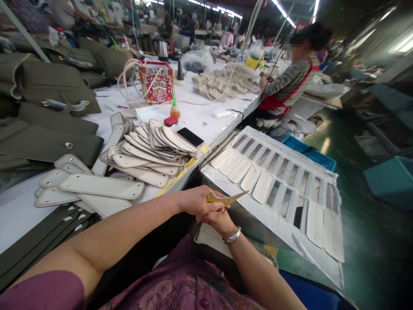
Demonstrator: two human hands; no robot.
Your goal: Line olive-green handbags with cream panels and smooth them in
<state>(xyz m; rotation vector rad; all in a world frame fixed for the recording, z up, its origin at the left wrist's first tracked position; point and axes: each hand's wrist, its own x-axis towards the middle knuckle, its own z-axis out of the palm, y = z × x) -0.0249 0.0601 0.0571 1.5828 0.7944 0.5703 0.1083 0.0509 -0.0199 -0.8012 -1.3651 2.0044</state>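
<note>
We held one strip in both closed hands, left over right; the rack was mostly unfilled, a pile left on the desk.

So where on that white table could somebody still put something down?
Bare white tabletop lies between the black phone, the small white block and the far heap of beige strips. The near-left corner is bare too. Around the fanned cream leather strips and olive-green bags it is crowded.

No legible text — none anywhere
</note>
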